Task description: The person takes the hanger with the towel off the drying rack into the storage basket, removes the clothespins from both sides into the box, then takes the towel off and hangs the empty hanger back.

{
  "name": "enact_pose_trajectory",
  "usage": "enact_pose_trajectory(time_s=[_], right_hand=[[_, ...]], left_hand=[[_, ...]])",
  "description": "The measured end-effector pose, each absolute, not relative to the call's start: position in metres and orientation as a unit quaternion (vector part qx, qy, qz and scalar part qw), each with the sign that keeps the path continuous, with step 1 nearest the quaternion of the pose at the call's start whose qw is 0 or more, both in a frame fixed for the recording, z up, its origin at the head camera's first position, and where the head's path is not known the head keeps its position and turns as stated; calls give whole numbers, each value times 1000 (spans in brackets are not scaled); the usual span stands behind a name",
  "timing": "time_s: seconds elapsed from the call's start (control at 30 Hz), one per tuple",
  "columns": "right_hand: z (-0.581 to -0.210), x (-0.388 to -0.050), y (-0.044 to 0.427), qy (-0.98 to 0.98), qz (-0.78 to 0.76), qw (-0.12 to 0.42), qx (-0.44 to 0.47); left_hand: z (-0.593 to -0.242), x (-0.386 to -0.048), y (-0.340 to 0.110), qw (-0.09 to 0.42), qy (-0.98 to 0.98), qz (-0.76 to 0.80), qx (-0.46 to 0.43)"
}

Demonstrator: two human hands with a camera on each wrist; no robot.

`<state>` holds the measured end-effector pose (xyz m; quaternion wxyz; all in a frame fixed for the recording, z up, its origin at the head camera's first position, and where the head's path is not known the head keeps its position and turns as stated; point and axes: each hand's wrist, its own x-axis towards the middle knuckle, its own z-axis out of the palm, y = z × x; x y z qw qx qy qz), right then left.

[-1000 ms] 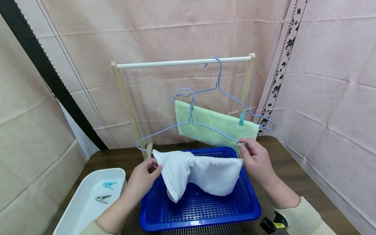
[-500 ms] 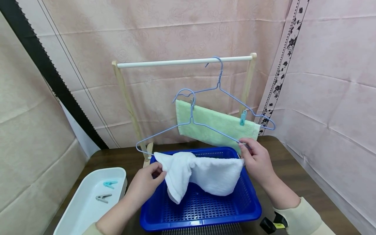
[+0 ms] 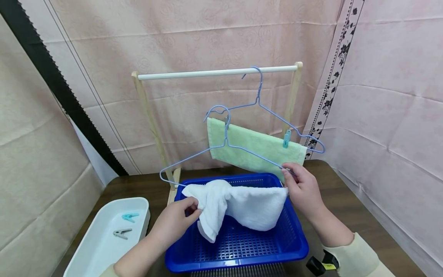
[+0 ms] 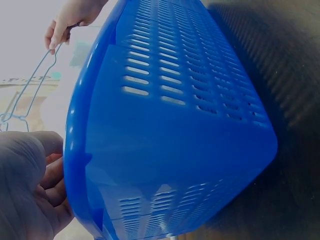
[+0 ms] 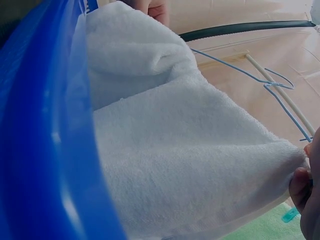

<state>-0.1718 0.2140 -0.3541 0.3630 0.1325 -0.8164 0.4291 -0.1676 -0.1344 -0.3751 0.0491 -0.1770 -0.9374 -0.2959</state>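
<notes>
Over the blue basket (image 3: 237,265), the white towel (image 3: 254,209) hangs in uneven folds along the lower wire of a blue hanger (image 3: 226,139); whether its lower edge touches the basket cannot be told.

Grip, right: the right hand (image 3: 304,188) pinches the hanger near its right end, with the towel's right corner right at the fingers. Grip, left: the left hand (image 3: 176,217) appears to pinch the towel's left edge between thumb and fingertips; contact partly hidden in the left wrist view.

Risks, as judged:
1. Towel slides off the wire. Cause: the bunched left part weighs unevenly, and no clip is seen on it. Both clips, blue (image 3: 130,217) and grey (image 3: 122,233), lie in the white tray (image 3: 91,242).
2. Hanger twists or tips. Cause: only one hand holds it, at one end; its hook appears free of the rail (image 3: 194,74).
3. Tangle. Cause: in the head view the hook overlaps the second hanger (image 3: 258,92) and green towel (image 3: 256,142) behind; true depth between them is unclear.
4. Fold stays crooked. Cause: a pull at the left edge alone could drag cloth inward along the wire.
</notes>
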Motion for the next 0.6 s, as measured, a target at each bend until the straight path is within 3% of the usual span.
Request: enact_pose_trajectory(time_s=[0.6], right_hand=[[-356,-173,215,-821,435,345,137]], left_hand=[[-378,-165,-136,19,-931,-265,-252]])
